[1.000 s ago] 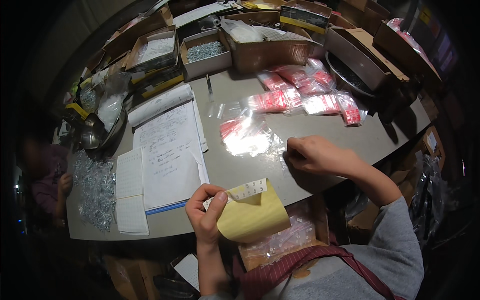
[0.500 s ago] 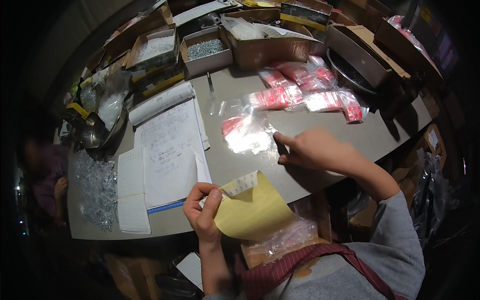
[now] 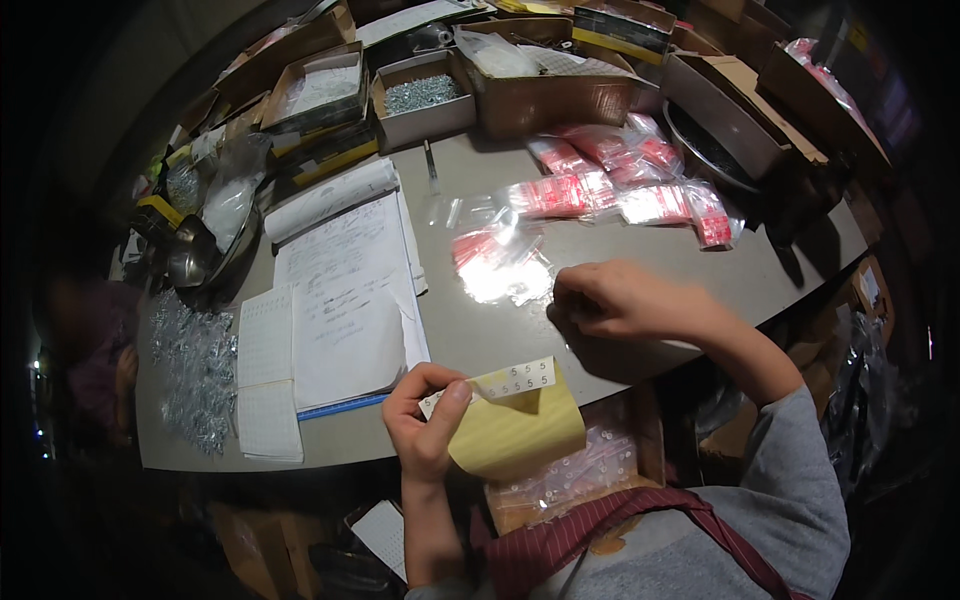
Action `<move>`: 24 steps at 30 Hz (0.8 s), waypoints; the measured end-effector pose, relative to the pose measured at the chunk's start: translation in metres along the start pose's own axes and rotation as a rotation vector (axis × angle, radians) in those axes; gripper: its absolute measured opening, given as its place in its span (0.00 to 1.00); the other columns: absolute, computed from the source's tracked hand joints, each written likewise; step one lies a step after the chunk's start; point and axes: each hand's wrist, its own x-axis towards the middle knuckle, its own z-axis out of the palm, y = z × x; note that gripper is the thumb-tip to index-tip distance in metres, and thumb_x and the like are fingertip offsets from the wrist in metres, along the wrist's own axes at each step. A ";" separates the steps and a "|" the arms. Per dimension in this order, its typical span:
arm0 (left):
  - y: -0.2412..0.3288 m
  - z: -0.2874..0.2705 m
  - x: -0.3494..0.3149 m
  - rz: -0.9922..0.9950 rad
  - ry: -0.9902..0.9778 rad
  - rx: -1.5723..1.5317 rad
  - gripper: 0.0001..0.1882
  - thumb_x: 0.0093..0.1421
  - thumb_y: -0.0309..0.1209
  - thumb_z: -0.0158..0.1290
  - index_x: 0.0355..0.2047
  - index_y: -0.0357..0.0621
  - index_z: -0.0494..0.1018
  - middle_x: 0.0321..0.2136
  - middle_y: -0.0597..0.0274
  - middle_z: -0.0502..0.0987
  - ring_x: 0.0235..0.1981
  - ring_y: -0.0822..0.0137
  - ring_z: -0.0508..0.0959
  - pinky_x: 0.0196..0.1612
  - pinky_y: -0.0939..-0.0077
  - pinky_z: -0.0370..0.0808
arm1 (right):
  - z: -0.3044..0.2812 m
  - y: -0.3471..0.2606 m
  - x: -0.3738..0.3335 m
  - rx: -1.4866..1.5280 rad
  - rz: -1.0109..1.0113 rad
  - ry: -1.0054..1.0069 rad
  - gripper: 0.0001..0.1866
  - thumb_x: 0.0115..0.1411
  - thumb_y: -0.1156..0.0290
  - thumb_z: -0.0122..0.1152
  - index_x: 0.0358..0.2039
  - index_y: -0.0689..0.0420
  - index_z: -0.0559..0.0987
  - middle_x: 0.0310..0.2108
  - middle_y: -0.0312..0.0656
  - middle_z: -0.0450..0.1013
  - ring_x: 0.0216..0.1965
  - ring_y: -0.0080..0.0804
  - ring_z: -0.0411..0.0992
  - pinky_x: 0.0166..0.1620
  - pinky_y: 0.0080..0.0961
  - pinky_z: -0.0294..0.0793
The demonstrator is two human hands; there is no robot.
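My left hand (image 3: 427, 420) pinches a sheet of small stickers (image 3: 518, 420) over the table's front edge. The sheet has a yellow backing, and its top is curled over to show a white strip of printed labels. My right hand (image 3: 610, 300) is closed, with its fingertips curled down at the tabletop. It is just right of a loose pile of small clear zip bags with red edges (image 3: 505, 268). What the right fingers hold, if anything, is hidden. Behind lie bundles of similar red-edged bags (image 3: 655, 203).
On the left are an open notebook (image 3: 340, 290), a printed booklet (image 3: 266, 400) and a heap of bagged metal parts (image 3: 195, 385). Along the back stand a box of small screws (image 3: 425, 95) and a larger cardboard box (image 3: 555, 105). An open box with clear bags (image 3: 575, 470) is before my body.
My right index finger has curled in from pointing, and the hand stays beside the bag pile. My left hand has shifted slightly right and tilted the sticker sheet, showing more of its label strip.
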 end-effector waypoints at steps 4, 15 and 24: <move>-0.001 0.002 0.000 0.009 0.027 -0.001 0.08 0.59 0.28 0.58 0.31 0.33 0.77 0.28 0.63 0.79 0.32 0.74 0.75 0.41 0.79 0.70 | 0.021 0.009 -0.002 -0.413 -0.099 0.102 0.17 0.58 0.70 0.63 0.46 0.58 0.70 0.42 0.51 0.73 0.41 0.54 0.75 0.43 0.44 0.75; 0.000 0.002 0.000 0.011 -0.080 -0.005 0.07 0.58 0.26 0.60 0.32 0.32 0.78 0.29 0.61 0.81 0.34 0.74 0.78 0.42 0.79 0.73 | 0.001 -0.011 -0.043 -0.305 -0.162 -0.456 0.32 0.58 0.53 0.70 0.51 0.64 0.70 0.44 0.52 0.74 0.42 0.55 0.76 0.44 0.43 0.76; -0.006 0.012 -0.003 0.079 -0.080 0.277 0.05 0.59 0.24 0.61 0.33 0.33 0.80 0.29 0.61 0.83 0.34 0.75 0.80 0.40 0.79 0.76 | 0.005 -0.040 -0.025 0.041 -0.206 -0.081 0.26 0.49 0.75 0.65 0.51 0.58 0.74 0.46 0.52 0.73 0.50 0.55 0.73 0.53 0.45 0.74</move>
